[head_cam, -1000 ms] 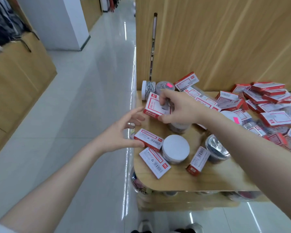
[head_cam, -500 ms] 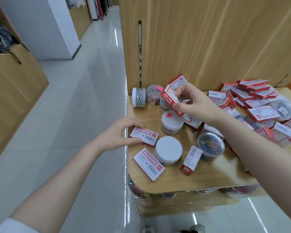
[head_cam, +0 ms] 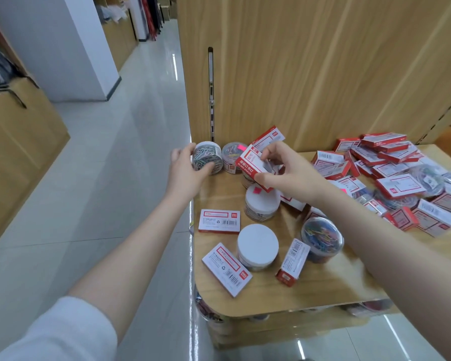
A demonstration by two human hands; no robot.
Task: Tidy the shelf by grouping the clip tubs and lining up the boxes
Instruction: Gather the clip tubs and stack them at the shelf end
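Observation:
My left hand [head_cam: 185,173] wraps a clear clip tub [head_cam: 210,155] that lies on its side at the shelf's back left corner. Beside it stands a second tub with a pink sticker [head_cam: 232,157]. My right hand [head_cam: 289,173] holds a red and white box [head_cam: 250,164] tilted above a white-lidded tub [head_cam: 262,201]. Nearer me are another white-lidded tub [head_cam: 257,244] and a clear tub of coloured clips [head_cam: 322,238]. Three boxes lie loose near the front: one flat [head_cam: 219,221], one angled [head_cam: 227,268], one on its edge [head_cam: 293,261].
A jumbled pile of red and white boxes [head_cam: 388,162] and bagged clips fills the right of the wooden shelf [head_cam: 323,290]. A wooden back panel [head_cam: 323,74] rises behind. The shelf's left edge drops to a glossy aisle floor [head_cam: 115,178]. More stock shows on a lower shelf.
My left hand left the flat box near the shelf's left edge and reached back to the tub lying on its side. My right hand still holds its box, shifted slightly.

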